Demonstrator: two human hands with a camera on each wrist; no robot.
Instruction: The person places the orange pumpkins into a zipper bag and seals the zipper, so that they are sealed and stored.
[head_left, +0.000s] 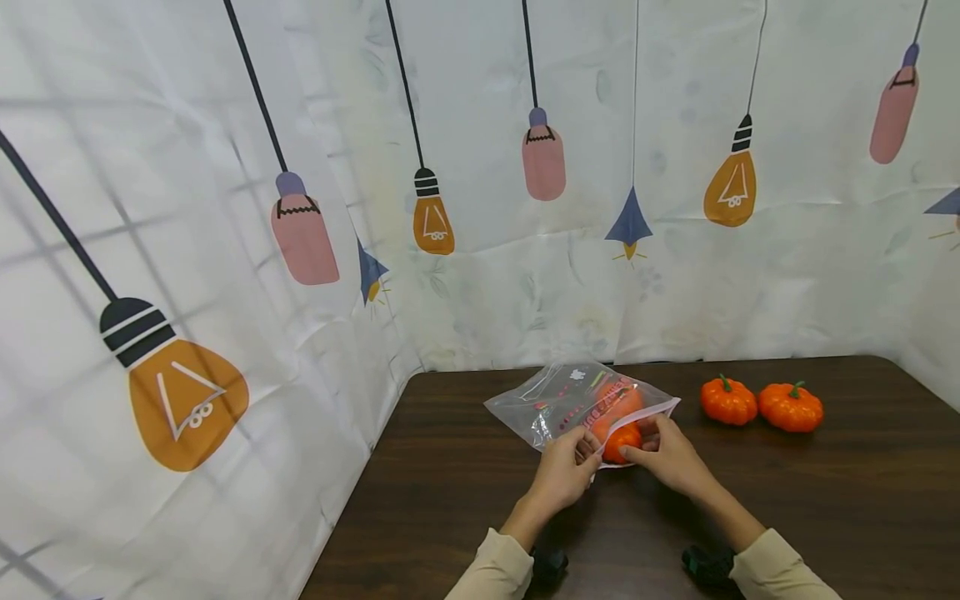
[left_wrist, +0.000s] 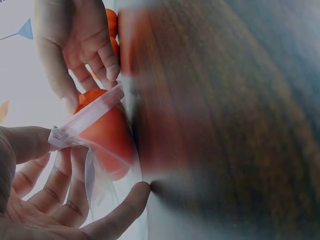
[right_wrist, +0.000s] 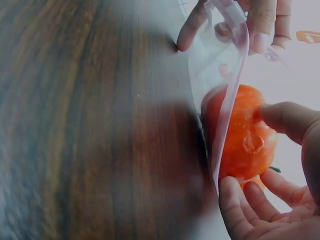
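A clear zip bag (head_left: 551, 408) with pink printing lies on the table, its mouth toward me. My left hand (head_left: 564, 467) pinches the left end of the bag's pinkish zip edge (left_wrist: 95, 112) between thumb and fingers. At the mouth sits a small orange pumpkin (right_wrist: 247, 137), partly inside the bag. My right hand (head_left: 675, 457) holds this pumpkin, thumb on one side and fingers on the other near the bag's rim. More orange (head_left: 618, 400) shows through the plastic deeper in the bag; how many pieces it is, I cannot tell.
Two more orange pumpkins with green stems, a left one (head_left: 728, 401) and a right one (head_left: 791, 407), stand to the right of the bag on the dark wooden table (head_left: 450, 500). A white curtain (head_left: 480, 308) printed with lamps hangs behind and to the left.
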